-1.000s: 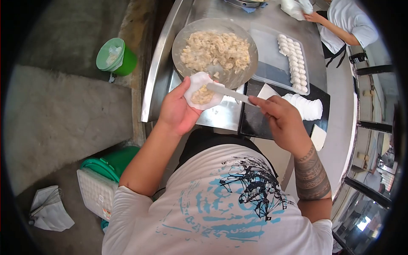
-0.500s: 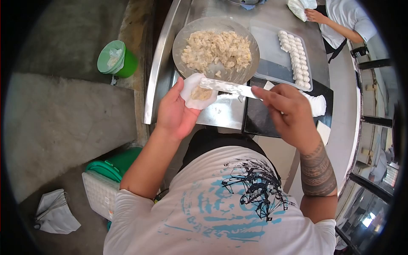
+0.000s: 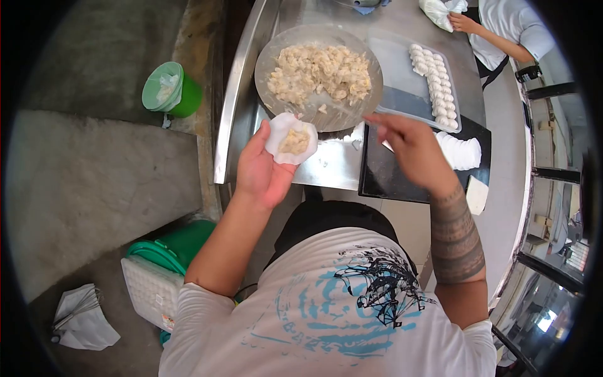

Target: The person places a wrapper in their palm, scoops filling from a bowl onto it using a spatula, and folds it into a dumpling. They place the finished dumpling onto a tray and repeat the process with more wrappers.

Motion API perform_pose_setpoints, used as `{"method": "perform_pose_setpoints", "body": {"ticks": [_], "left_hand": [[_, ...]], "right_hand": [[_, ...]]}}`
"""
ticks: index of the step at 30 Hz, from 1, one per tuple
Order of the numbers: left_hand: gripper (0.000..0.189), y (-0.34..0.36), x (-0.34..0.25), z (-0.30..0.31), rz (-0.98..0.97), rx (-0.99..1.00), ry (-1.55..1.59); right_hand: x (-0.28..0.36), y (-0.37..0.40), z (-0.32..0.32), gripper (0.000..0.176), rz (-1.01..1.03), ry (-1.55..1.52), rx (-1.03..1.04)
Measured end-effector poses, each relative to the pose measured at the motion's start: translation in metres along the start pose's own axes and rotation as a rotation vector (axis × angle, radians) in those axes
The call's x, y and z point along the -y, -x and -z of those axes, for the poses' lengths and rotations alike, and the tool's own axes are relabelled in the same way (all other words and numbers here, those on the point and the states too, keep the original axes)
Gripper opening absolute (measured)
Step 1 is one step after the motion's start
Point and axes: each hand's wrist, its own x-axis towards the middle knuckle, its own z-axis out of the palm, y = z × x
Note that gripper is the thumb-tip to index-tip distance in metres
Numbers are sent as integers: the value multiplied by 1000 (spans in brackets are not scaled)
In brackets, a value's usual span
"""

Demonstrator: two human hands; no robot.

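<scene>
My left hand (image 3: pixel 267 166) is palm up, holding a round white dumpling wrapper (image 3: pixel 272 146) on its fingers with the thumb at the edge. A mound of pale, chunky filling (image 3: pixel 293 142) sits in the wrapper's middle. My right hand (image 3: pixel 408 151) is at the lower right rim of a wide metal bowl (image 3: pixel 271 58), its fingers bent together. Whatever it grips is not clearly visible; the flat white spatula seen earlier cannot be made out. More filling (image 3: pixel 320 69) is heaped in the bowl. A stack of white wrappers (image 3: pixel 461 152) lies right of my right hand.
A clear plastic tray (image 3: pixel 389 47) holds rows of white dumplings (image 3: pixel 443 94). The wrappers lie on a black board (image 3: pixel 402 179). Another person's hand (image 3: pixel 463 24) grips a white plastic bag (image 3: pixel 438 14). A green bucket (image 3: pixel 188 100) stands left of the steel counter (image 3: pixel 342 169).
My right hand has moved from the wrapper up to the bowl's rim, and the spatula blade no longer shows over the filling. My left hand has tipped the wrapper more toward view.
</scene>
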Motion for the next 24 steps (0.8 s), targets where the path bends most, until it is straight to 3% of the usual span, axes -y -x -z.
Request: {"method": "perform_pose_setpoints", "body": {"ticks": [2, 4, 7, 10, 12, 15, 18, 19, 22, 23, 24], "left_hand": [[52, 6, 4, -4, 3, 5, -10], [51, 15, 9, -13, 23, 29, -28], [51, 34, 17, -31, 38, 67, -53], [52, 52, 27, -45, 3, 99, -56], [55, 62, 40, -51, -1, 136, -39], [52, 80, 72, -65, 157, 241, -22], [52, 100, 114, -78, 320, 447, -86], [48, 114, 127, -92, 312, 433, -145], [53, 146, 166, -96, 279, 613, -485], [66, 157, 175, -99, 355, 621, -472], [67, 169, 186, -100, 292, 624, -582]], "right_hand": [[-34, -28, 3, 30, -42, 532, -11], [-50, -52, -6, 28, -99, 838, 49], [-70, -65, -36, 30, 83, 969, -46], [-31, -16, -40, 29, 361, 596, -456], [1, 43, -28, 34, 454, 208, -462], [12, 122, -27, 31, 612, 227, -485], [-7, 180, -21, 25, 604, 313, -501], [-7, 201, -15, 16, 536, 272, -527], [-9, 263, -10, 13, 272, -120, -713], [-6, 283, -9, 13, 216, -216, -734], [-2, 302, -9, 15, 208, -276, -731]]}}
